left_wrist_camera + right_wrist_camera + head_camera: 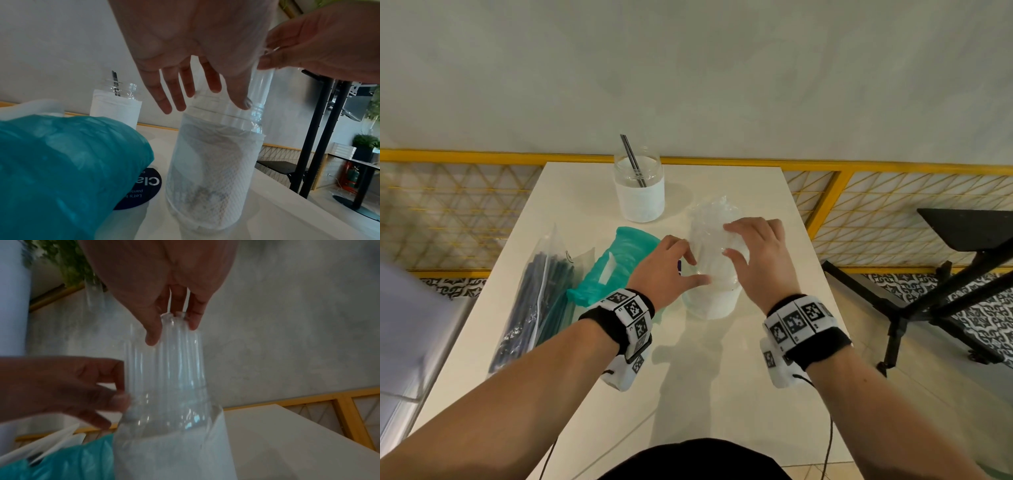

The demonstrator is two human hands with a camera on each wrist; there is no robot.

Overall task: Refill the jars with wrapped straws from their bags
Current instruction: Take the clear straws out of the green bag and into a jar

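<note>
**Both hands at the near jar, clear straws going in**

Forearms w/ marker-covered wristbands fill the bottom of the head view, both reaching to the near jar (710,301) at counter (722,377) centre.

R hand (755,257): fingers and thumb curled round the top of a bundle of clear wrapped straws (166,369), pinching it from above. Bundle stands roughly upright, lower ends inside the jar mouth, upper part sticking well above the rim. In the head view crinkly clear plastic (714,216) shows just beyond the R hand; prob. the straws' bag, but too blurred to be sure.

L hand (671,263): fingers spread and mostly straight, tips at the jar's neck and the side of the bundle, touching, not wrapped round anything.

Near jar: clear, white paper-like wrap round its lower body, upright on the counter.

Outward from there:
- Teal bag (616,270) just left of the jar, lying on its side; a dark round sticker (141,191) on the counter btwn bag and jar.
- Clear bag of dark straws (534,301) further left, near the counter's left edge.
- Far jar (639,185) at the back edge, same white wrap, w/ a couple of dark straws (631,161) leaning inside.
- Yellow lattice railing (893,219) behind the counter; black table base (945,291) on the floor to the right.
</note>
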